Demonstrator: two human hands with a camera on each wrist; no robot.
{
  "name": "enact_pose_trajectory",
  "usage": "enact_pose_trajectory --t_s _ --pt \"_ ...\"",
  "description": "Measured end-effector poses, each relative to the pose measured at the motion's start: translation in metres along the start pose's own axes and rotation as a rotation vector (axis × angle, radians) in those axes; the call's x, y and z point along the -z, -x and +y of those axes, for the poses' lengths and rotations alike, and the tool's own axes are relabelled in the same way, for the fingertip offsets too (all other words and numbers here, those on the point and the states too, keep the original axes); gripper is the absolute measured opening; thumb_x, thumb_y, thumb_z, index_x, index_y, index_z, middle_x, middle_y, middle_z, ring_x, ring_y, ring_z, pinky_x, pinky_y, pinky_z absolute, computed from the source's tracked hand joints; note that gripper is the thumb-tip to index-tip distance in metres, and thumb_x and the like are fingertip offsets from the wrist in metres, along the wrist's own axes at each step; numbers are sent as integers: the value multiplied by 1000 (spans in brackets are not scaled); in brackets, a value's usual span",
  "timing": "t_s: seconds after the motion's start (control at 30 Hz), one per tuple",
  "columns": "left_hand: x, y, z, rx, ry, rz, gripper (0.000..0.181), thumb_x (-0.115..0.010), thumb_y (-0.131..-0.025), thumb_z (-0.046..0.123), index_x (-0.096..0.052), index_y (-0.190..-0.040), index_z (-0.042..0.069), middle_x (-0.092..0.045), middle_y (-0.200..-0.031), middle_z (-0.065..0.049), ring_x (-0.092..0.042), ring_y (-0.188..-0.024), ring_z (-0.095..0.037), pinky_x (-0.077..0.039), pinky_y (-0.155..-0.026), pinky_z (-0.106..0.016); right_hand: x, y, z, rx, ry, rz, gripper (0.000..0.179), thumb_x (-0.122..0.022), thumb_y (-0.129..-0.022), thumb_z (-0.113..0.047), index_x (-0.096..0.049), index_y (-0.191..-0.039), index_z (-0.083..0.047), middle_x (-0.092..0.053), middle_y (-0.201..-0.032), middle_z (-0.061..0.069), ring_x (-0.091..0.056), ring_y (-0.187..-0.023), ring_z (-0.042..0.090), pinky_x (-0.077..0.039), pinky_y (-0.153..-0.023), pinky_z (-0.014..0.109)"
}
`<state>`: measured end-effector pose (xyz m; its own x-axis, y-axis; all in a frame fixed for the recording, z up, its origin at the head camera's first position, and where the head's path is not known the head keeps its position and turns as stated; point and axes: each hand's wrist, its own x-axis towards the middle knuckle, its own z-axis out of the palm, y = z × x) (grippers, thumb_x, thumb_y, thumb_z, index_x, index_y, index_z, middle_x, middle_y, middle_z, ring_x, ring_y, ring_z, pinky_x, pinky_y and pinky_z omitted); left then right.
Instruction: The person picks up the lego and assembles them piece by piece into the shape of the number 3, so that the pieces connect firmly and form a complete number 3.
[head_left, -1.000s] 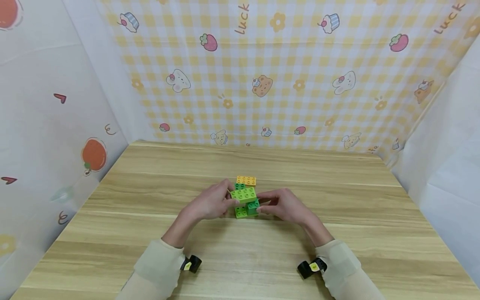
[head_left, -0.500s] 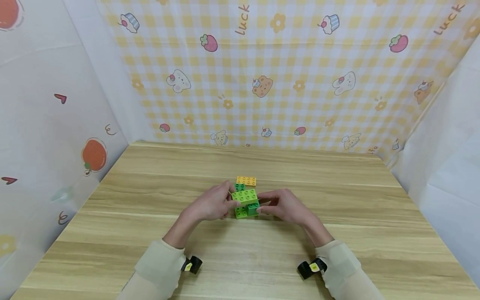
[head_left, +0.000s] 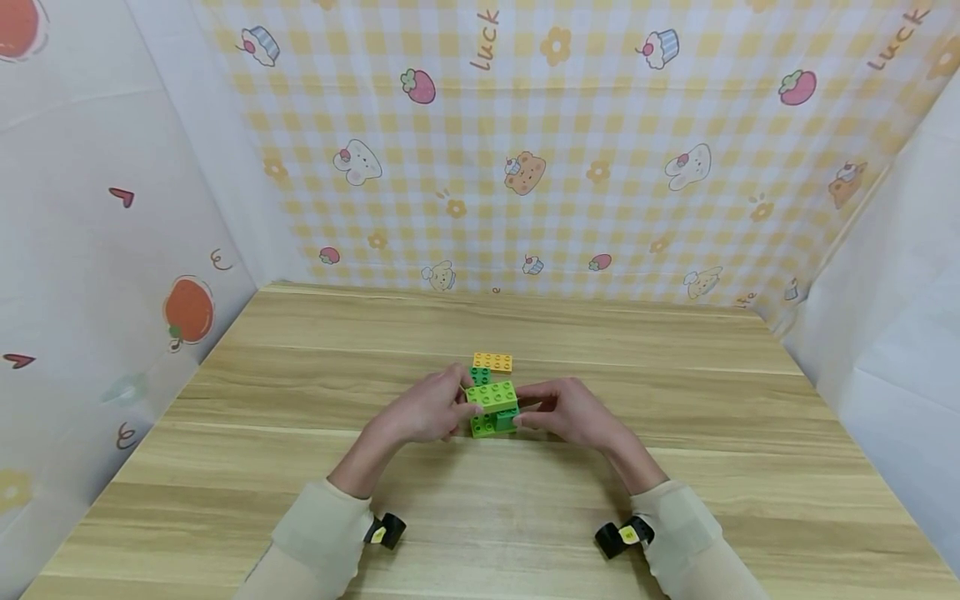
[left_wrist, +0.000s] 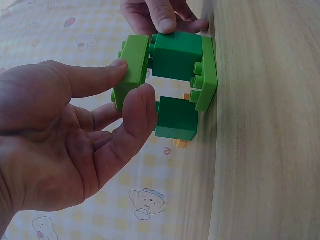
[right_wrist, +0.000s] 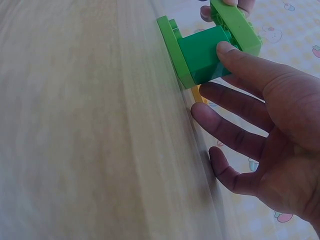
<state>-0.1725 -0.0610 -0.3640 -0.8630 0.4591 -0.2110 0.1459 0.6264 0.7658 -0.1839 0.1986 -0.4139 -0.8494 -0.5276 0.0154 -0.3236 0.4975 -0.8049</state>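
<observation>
My left hand [head_left: 423,406] pinches a light green toy building brick [head_left: 492,396] between thumb and fingers. Beneath it stands a dark green brick [right_wrist: 204,50] on a flat light green base brick [left_wrist: 207,77], whose studs show beside it. My right hand [head_left: 567,412] holds this dark green brick from the right, thumb on its near side. In the left wrist view the upper brick sits right at the dark green brick's studs, its left part overhanging the base. A second dark green brick [left_wrist: 176,118] stands just behind.
A yellow flat brick [head_left: 492,362] lies at the back of the group on the wooden table [head_left: 480,517]. A checked, printed cloth [head_left: 480,167] hangs behind the table, and white cloths flank it. Each wrist wears a small black camera.
The light green brick in my left hand has shifted slightly right and toward me, now covering more of the dark green brick. My right hand has stayed in place.
</observation>
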Motion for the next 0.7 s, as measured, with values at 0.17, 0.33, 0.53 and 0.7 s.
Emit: enact_pose_trajectory --t_s 0.17,0.33,0.53,0.7 --pt "0 1 1 7 -4 0 21 -66 -105 13 -56 -119 3 -59 -84 -9 -56 -60 -17 -45 -55 -27 0 0 0 -16 -8 -5 42 -79 -96 -23 -72 -135 -8 -76 -127 12 -77 -96 11 -60 -77 24" --pt "-1 0 0 6 -4 -10 22 -66 -105 13 -55 -121 3 -60 -84 -10 -56 -60 -17 -45 -55 -27 0 1 1 -15 -7 -5 42 -79 -96 -24 -72 -135 -8 -77 -126 11 -77 -95 11 -60 -77 24" --pt "-2 0 0 12 9 -10 21 -66 -105 12 -55 -120 3 -59 -85 -10 -55 -60 -18 -45 -55 -28 0 1 0 -17 -14 -1 42 -80 -96 -23 -72 -134 -8 -77 -125 12 -77 -94 11 -61 -77 24" --pt "-3 -1 1 16 12 -22 21 -65 -105 12 -54 -120 4 -59 -85 -9 -55 -59 -17 -45 -55 -27 0 1 0 -22 -15 1 41 -80 -96 -22 -73 -134 -9 -77 -125 11 -77 -95 11 -61 -76 24"
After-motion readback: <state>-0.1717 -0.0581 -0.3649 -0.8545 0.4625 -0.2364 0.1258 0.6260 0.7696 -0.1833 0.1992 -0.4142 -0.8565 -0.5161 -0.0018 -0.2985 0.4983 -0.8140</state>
